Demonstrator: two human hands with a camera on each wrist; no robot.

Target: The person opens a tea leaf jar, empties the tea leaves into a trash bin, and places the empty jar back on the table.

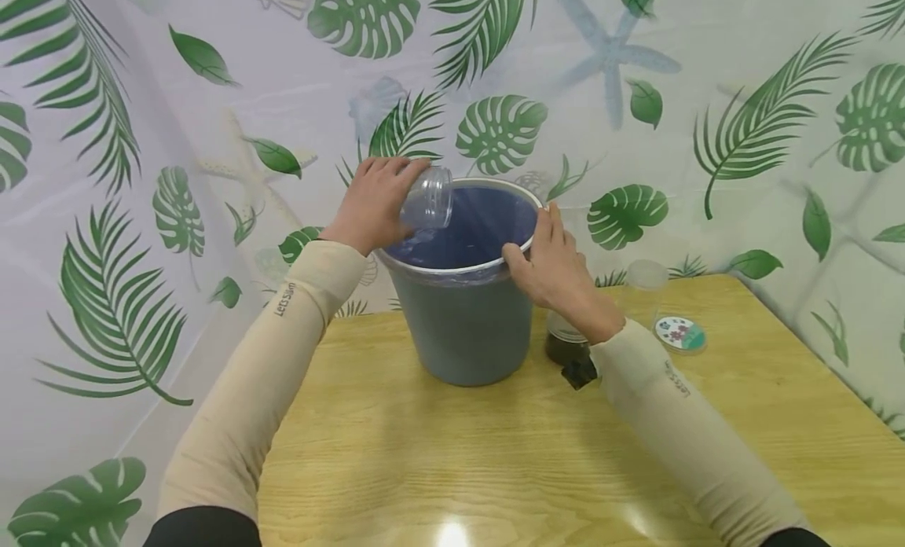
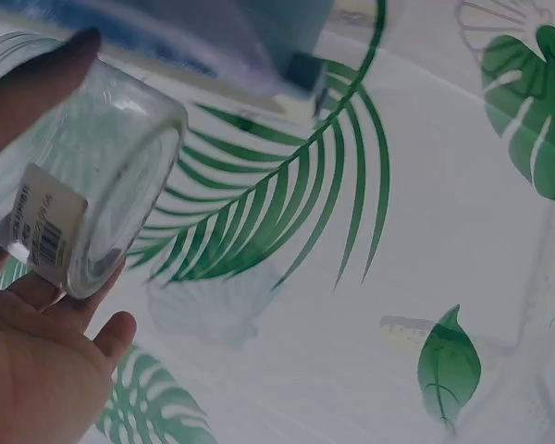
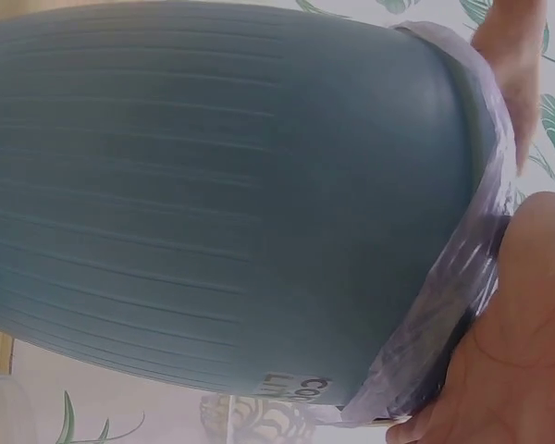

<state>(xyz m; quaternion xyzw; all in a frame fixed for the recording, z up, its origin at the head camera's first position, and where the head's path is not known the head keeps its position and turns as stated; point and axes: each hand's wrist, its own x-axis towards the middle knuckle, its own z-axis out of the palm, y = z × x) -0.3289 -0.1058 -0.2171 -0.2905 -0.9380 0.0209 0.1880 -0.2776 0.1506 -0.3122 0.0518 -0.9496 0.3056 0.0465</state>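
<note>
A clear jar (image 1: 428,198) lies tilted on its side over the left part of a grey-blue trash bin (image 1: 467,319). My left hand (image 1: 378,201) grips it, fingers over the top and thumb below. In the left wrist view, the jar (image 2: 97,162) looks see-through, with a white barcode label (image 2: 51,222) on its side. My right hand (image 1: 555,264) holds the right side of the bin's white rim, thumb at the near edge. A thin plastic liner (image 3: 444,305) folds over the rim beside the right palm. The bin's dark blue inside shows below the jar.
Behind my right wrist stands a jar with dark contents (image 1: 566,344), a small black object (image 1: 580,372) in front of it. Farther right are a clear container (image 1: 645,284) and a round flowered lid (image 1: 680,334) on the wooden table (image 1: 438,453). A leaf-print sheet (image 1: 763,240) hangs behind.
</note>
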